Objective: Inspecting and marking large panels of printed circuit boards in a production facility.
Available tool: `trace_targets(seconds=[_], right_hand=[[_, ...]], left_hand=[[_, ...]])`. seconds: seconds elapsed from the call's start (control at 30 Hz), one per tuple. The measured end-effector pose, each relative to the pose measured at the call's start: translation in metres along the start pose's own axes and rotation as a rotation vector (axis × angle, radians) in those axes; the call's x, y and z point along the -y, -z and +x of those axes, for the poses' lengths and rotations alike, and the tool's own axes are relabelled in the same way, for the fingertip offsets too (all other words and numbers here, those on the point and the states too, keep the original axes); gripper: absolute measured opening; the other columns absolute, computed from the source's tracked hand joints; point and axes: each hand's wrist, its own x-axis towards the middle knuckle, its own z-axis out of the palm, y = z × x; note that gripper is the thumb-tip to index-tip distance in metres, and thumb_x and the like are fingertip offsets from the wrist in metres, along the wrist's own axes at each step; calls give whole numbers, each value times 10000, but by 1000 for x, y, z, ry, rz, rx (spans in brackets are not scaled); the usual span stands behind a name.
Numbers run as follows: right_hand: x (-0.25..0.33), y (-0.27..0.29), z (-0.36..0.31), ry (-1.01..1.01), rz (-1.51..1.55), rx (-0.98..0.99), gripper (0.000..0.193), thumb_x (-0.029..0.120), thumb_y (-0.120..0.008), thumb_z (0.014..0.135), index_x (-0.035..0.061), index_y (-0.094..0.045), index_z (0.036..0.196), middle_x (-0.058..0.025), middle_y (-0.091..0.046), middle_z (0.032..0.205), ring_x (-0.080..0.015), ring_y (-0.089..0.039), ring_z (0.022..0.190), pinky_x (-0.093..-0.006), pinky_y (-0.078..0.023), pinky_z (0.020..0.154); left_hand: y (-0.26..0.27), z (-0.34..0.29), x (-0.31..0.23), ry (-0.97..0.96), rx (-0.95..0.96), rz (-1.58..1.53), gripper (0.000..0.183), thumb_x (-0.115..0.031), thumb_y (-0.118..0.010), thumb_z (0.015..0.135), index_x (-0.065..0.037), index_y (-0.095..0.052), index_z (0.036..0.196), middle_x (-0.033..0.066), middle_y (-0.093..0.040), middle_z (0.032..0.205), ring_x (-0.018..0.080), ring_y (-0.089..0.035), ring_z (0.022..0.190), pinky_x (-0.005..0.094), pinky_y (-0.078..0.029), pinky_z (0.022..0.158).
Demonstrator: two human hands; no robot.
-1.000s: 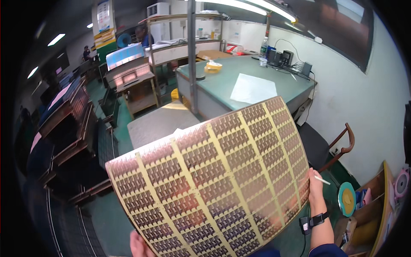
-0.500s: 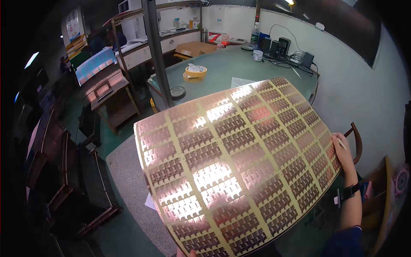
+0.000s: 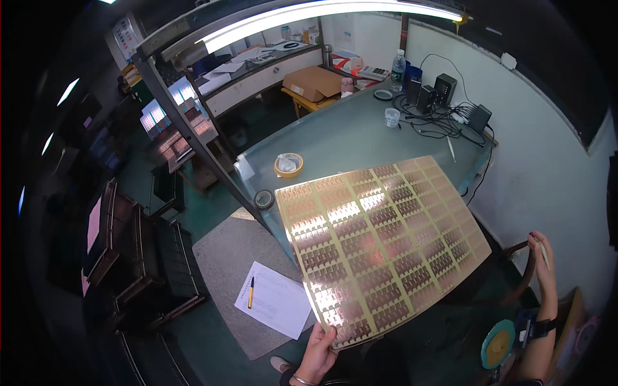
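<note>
A large copper-coloured circuit board panel [image 3: 399,244], with rows of small repeated patterns and pale yellow-green strips, is tilted in front of me, its far part overlapping the green-topped table [image 3: 335,145]. My left hand [image 3: 317,354] grips its near left corner, thumb on the upper face. Off the panel to the right, my right hand [image 3: 543,260] is closed around a slim white pen-like stick [image 3: 545,252]. That hand is beside the curved brown wooden arm [image 3: 529,273] of what looks like a chair. Whether it touches the wood, I cannot tell.
Left of the panel, a written paper sheet [image 3: 273,301] and a yellow-black pen [image 3: 250,293] lie on a grey board [image 3: 222,257]. Tape rolls, cables [image 3: 444,125] and a bottle [image 3: 398,69] are on the table. A metal post [image 3: 187,132] rises at its left; a lit tube [image 3: 322,18] hangs overhead.
My right hand has let go of the panel's right edge and moved right, keeping the white stick. The left hand still holds its corner. My view has shifted, showing more of the paper and lamp.
</note>
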Motion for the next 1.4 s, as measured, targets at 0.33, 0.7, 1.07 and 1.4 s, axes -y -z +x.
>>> trace_targets(seconds=[0.33, 0.7, 1.07, 1.4], right_hand=[[52, 108, 48, -186, -75, -177, 424, 386, -409, 943, 17, -575, 1068, -6, -524, 661, -54, -465, 561, -199, -391, 512], [96, -40, 242, 513, -610, 436, 56, -4, -560, 805, -12, -505, 799, -77, -512, 779, -136, -475, 625, -248, -400, 578], [-40, -190, 418, 240, -728, 689, 108, 19, -583, 778, -46, -542, 853, -153, -541, 681, -231, -536, 621, -334, -417, 589], [-147, -331, 450, 490, -778, 427, 302, 210, -486, 918, 52, -512, 1173, -147, -556, 1010, -287, -564, 883, -353, -444, 751]], left_hand=[[-7, 41, 22, 215, -37, -71, 396, -120, -448, 930, -62, -330, 1303, 106, -452, 1272, 226, -495, 1133, 385, -434, 956], [-22, 30, 13, 494, -219, 116, 422, -263, -395, 965, -35, -342, 1316, 120, -474, 1268, 211, -491, 1134, 354, -415, 946], [-5, -211, -69, 1077, -889, 736, 330, -158, -559, 887, -72, -508, 1201, 96, -544, 1185, 153, -559, 980, 278, -449, 776], [-87, 124, -10, -231, -753, 1714, 346, -27, -522, 803, -63, -568, 1144, 188, -425, 1307, 400, -327, 1259, 524, -213, 1036]])
